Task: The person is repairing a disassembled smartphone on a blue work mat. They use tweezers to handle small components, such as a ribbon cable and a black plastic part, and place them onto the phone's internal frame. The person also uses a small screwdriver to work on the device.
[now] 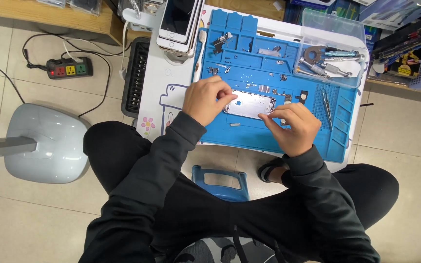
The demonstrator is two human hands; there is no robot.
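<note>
Steadying an opened silver phone housing on a blue repair mat, the left hand pinches its left end with fingers together, while the right hand curls at its lower right corner. The housing's long axis runs sideways between both hands; tweezers lie just right.

Beige tiled floor, light and even. Low white desk with cartoon print. Power strip off the desk's left edge, cables trailing. Grey lamp base beside it. Small blue stool below the near edge.
</note>
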